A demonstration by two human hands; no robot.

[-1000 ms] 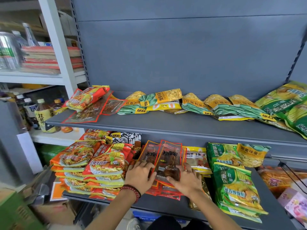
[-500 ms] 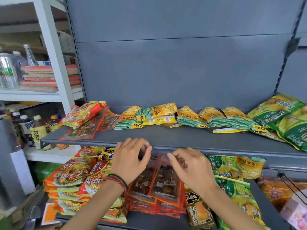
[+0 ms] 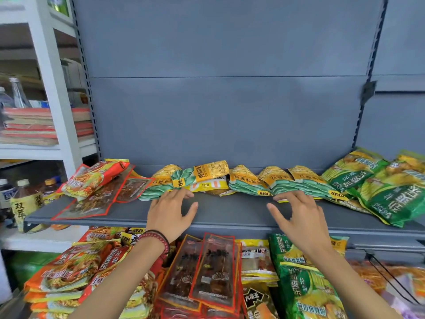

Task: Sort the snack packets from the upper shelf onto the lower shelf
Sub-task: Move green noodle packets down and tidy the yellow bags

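A row of yellow-and-teal snack packets [image 3: 248,180] lies along the back of the grey upper shelf [image 3: 230,215]. My left hand [image 3: 170,212] hovers over the shelf, fingers spread, fingertips at a teal packet [image 3: 161,192]. My right hand [image 3: 296,215] is raised beside it, fingers loosely bent near another teal packet [image 3: 287,187], holding nothing. Red noodle packets [image 3: 92,180] and flat red-edged packets [image 3: 96,201] lie at the shelf's left; green packets [image 3: 379,187] at its right. On the lower shelf lie red-edged brown packets [image 3: 207,272], orange noodle packs [image 3: 69,270] and green packs [image 3: 305,284].
A white rack [image 3: 53,88] at the left carries stacked flat boxes [image 3: 34,125] and bottles [image 3: 25,199]. The grey back panel [image 3: 225,88] rises behind the upper shelf. A wire divider [image 3: 391,279] stands at the lower right.
Both hands have let go of the red-edged brown packets on the lower shelf and risen onto the upper shelf. The view has tilted upward.
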